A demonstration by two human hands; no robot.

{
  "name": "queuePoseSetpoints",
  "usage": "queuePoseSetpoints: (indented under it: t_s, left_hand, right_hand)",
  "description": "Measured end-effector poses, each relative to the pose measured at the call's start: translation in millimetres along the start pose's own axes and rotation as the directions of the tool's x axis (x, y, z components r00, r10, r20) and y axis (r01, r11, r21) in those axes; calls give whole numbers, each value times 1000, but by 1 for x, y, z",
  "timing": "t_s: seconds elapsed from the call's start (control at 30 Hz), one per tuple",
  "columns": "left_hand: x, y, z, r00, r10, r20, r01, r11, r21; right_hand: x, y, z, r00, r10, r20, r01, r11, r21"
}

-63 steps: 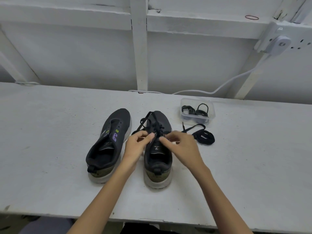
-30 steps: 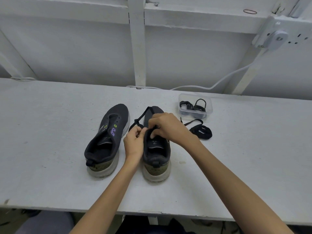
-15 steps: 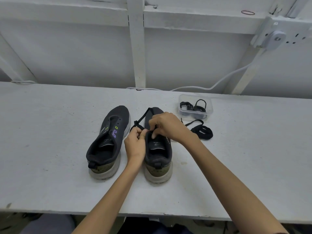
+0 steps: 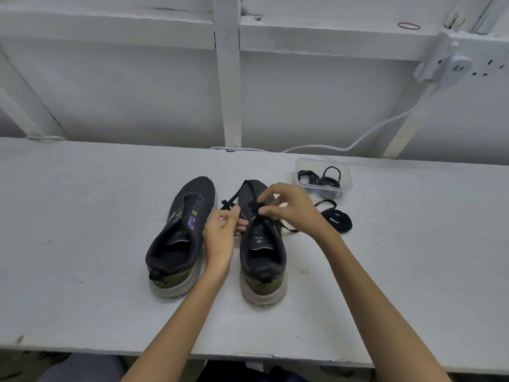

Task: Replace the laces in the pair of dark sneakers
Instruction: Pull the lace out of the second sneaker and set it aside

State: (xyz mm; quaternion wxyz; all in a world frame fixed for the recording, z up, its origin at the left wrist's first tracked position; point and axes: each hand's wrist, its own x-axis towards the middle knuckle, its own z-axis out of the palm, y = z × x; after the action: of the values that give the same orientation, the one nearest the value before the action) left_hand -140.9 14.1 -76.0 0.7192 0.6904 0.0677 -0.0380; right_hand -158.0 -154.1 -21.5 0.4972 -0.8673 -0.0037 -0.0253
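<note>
Pinching lace point(image 4: 234, 198) together | left hand point(image 4: 220, 235) just beside half-laced sneaker point(image 4: 261, 249) | right hand point(image 4: 292, 210) directly over it, nearer | toe points away

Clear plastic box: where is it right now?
Head view: the clear plastic box sits on the table, right of the right sneaker, just behind the loose coiled lace.

sneakers point(image 4: 180, 232): dark matt cloth, scuffed pale soles | laces point(image 4: 337, 220): flat black cloth | box point(image 4: 345, 177): clear glossy plastic | table point(image 4: 82, 216): rough white paint

Two sneakers point(image 4: 192, 197), two hands point(image 4: 219, 241), one container point(image 4: 347, 176).
</note>
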Motion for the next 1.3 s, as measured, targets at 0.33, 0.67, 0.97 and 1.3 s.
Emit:
queuePoseSetpoints:
  t_s: [0.33, 0.67, 0.97, 1.3]
  left_hand:
    - [-28, -5, -1, 946, 56, 319, -130, 968, 213]
    - [-24, -5, -4, 931, 67, 360, -185, 934, 305]
    - [-22, -3, -6, 914, 56, 403, -204, 920, 334]
    - [-23, -5, -6, 916, 49, 399, -193, 924, 330]
  right_hand:
    - [-23, 28, 16, 984, 141, -109, -150, 985, -88]
    - [-13, 17, 25, 991, 47, -124, -96, 903, -419]
    - [-3, 22, 29, 979, -3, -203, -76, 922, -380]
    - [-16, 20, 13, 959, 273, -77, -267, 960, 82]
